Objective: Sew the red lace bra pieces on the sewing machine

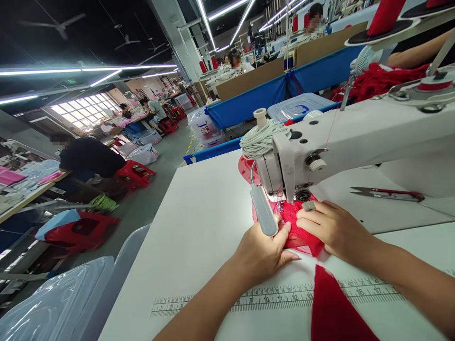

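The only writing we could read was the ruler scale (284,296) printed along the near edge of the white table (199,222), its numbers running up through 13, 16 and 17 toward the right; the labels on the clear bins behind were too small for us to make out. The red lace fabric (302,237) lay flat under the head of the white sewing machine (355,137), its long axis running from the needle toward us and to the right, where a plain red panel trailed off the table's edge. It was bright red, sheer and patterned near the needle. Our left hand (261,255) pressed flat on the fabric with fingers spread, gripping nothing. Our right hand (334,227) lay curled, fingertips pinning the lace beside the presser foot. Thread snips (387,193) rested on the machine bed.
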`<state>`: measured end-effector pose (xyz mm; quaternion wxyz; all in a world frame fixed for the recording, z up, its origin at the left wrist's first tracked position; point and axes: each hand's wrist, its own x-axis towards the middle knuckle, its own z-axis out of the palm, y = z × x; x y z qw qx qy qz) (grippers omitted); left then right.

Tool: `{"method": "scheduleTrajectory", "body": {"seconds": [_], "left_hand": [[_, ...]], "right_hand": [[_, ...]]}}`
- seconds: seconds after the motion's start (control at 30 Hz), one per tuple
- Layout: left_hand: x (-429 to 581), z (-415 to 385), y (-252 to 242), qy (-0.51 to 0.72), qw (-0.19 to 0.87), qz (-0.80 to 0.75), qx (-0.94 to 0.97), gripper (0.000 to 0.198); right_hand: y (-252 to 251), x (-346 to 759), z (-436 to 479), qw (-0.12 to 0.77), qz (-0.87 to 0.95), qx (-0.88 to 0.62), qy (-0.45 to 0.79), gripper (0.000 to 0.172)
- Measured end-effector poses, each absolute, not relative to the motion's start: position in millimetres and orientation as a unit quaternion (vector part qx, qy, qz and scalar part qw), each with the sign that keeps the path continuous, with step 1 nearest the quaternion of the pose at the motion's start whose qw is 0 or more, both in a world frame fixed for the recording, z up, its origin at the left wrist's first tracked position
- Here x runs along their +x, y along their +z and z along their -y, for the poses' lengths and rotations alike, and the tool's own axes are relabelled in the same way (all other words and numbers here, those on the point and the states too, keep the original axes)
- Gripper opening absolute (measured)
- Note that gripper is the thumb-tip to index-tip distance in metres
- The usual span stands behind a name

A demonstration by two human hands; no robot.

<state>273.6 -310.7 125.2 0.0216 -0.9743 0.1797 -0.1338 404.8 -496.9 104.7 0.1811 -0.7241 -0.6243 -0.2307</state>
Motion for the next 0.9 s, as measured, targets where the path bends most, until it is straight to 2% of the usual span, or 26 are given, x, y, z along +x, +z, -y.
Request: {"method": "scheduleTrajectory", "body": {"seconds": [0.2, 0.9], "left_hand": [[267.9, 314.6, 114.8, -0.186, 0.076, -0.172, -0.964, 0.07], [268.7, 312.8, 118.4, -0.186, 0.083, -0.164, -0.965, 0.071]], "right_hand": [[103.3, 404.3, 495.9, 0.18, 0.621, -0.727, -0.231, 0.036], [107.3, 406.5, 498.2, 0.186, 0.624, -0.717, -0.248, 0.032]]}}
